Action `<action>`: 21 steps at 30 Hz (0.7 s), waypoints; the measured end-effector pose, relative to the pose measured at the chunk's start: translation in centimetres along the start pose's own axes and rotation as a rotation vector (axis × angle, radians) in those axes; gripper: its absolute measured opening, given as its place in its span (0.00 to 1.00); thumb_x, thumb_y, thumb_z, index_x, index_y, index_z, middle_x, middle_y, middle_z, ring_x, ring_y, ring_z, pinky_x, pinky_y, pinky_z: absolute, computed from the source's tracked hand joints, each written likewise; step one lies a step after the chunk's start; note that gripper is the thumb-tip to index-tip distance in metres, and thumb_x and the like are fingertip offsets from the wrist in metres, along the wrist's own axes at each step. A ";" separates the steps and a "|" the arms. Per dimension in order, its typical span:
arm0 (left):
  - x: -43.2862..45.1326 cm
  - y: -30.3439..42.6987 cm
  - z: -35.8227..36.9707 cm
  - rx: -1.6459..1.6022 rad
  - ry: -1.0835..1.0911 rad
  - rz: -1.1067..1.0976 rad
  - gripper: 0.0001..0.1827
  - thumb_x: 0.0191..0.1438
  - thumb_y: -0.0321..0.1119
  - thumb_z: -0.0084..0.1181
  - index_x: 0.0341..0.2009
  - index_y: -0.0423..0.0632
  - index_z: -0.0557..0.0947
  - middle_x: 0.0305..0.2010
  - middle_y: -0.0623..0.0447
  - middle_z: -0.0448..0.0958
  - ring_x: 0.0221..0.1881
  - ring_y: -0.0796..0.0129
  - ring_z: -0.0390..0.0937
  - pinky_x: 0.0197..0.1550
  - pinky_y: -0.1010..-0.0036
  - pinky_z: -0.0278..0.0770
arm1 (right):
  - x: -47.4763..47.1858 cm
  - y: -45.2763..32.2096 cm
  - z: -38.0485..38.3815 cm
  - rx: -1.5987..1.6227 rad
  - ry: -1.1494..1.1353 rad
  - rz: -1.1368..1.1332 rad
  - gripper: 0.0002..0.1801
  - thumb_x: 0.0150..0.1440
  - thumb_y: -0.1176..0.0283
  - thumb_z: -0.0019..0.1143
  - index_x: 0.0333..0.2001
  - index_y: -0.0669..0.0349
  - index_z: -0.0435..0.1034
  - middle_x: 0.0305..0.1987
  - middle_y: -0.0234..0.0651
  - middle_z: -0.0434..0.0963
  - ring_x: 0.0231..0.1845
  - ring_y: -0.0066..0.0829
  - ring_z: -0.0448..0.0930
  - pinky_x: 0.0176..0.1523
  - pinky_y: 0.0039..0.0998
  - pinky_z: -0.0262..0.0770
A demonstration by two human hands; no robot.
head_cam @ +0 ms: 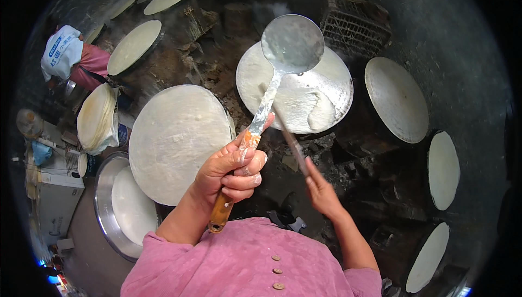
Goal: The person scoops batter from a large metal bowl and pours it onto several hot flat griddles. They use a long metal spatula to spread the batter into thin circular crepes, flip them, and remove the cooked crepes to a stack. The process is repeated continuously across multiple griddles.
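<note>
My left hand (232,168) is closed around the wooden handle of a metal ladle (293,44), whose batter-smeared bowl is raised over a round griddle plate (344,87). White batter (297,101) lies spread over much of that plate, with a thicker fold near its lower right and bare metal at the right. My right hand (322,193) grips a thin, motion-blurred stick (291,142); its far end reaches the batter, partly hidden behind the ladle's handle. Left of my left hand, another round plate is covered by a pale flatbread sheet (175,146).
A steel basin (102,211) of white batter stands lower left, beside a stack of flatbreads (96,117). More round griddles (395,99) curve along the right. A co-worker (67,54) bends near griddles at upper left. A blackened crate (355,23) stands beyond my griddle.
</note>
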State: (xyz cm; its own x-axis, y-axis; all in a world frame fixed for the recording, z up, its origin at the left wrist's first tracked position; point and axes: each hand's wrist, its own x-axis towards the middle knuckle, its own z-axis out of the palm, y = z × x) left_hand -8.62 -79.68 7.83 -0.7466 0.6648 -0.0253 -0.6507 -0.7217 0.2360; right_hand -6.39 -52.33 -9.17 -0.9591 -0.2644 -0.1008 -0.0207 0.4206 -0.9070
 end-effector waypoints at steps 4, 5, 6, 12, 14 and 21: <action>0.9 -0.6 -0.2 -0.044 0.030 0.003 0.33 0.63 0.31 0.43 0.69 0.63 0.49 0.22 0.59 0.57 0.14 0.85 0.49 0.12 0.90 0.51 | 1.4 -1.5 -4.9 0.293 -0.024 0.392 0.28 0.66 0.65 0.35 0.69 0.33 0.45 0.20 0.24 0.60 0.15 0.15 0.60 0.19 0.19 0.63; 1.2 -0.8 -0.1 -0.048 0.039 0.004 0.33 0.63 0.31 0.44 0.69 0.63 0.48 0.22 0.59 0.57 0.14 0.85 0.49 0.12 0.90 0.51 | 2.7 -1.7 -6.7 0.327 0.006 0.422 0.29 0.66 0.65 0.36 0.69 0.35 0.45 0.20 0.24 0.61 0.16 0.15 0.60 0.19 0.19 0.63; 1.6 -1.0 0.0 -0.049 0.045 0.009 0.33 0.63 0.31 0.44 0.69 0.63 0.48 0.22 0.59 0.57 0.14 0.85 0.49 0.12 0.90 0.51 | 4.3 -2.0 -7.9 0.311 0.026 0.403 0.29 0.66 0.65 0.36 0.69 0.37 0.45 0.20 0.24 0.61 0.16 0.15 0.59 0.19 0.19 0.61; 2.7 -1.9 -0.9 -0.073 -0.017 0.053 0.36 0.64 0.29 0.41 0.70 0.62 0.40 0.23 0.56 0.58 0.14 0.85 0.49 0.11 0.89 0.51 | 2.0 1.5 -6.5 0.159 -0.130 0.102 0.28 0.66 0.68 0.37 0.69 0.39 0.47 0.18 0.21 0.56 0.15 0.14 0.57 0.20 0.18 0.56; 3.2 -2.0 -0.9 -0.090 0.012 0.065 0.37 0.63 0.29 0.42 0.70 0.62 0.40 0.23 0.56 0.58 0.14 0.85 0.49 0.12 0.89 0.51 | 2.5 2.0 -7.7 0.179 -0.151 0.177 0.28 0.66 0.66 0.37 0.69 0.38 0.46 0.18 0.22 0.57 0.15 0.15 0.58 0.19 0.18 0.59; 4.7 -3.5 -0.3 -0.061 0.066 0.085 0.32 0.63 0.32 0.44 0.69 0.64 0.49 0.22 0.58 0.57 0.13 0.85 0.49 0.12 0.89 0.50 | 9.3 -0.9 -13.5 0.092 -0.122 0.203 0.28 0.67 0.66 0.35 0.69 0.40 0.46 0.17 0.22 0.57 0.14 0.14 0.57 0.17 0.19 0.56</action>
State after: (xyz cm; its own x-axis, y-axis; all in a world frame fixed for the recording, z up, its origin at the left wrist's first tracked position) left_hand -9.88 -74.08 6.55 -0.8058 0.5878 -0.0719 -0.5901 -0.7869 0.1804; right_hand -19.08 -43.43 -3.79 -0.8998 -0.2876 -0.3282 0.2001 0.3963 -0.8960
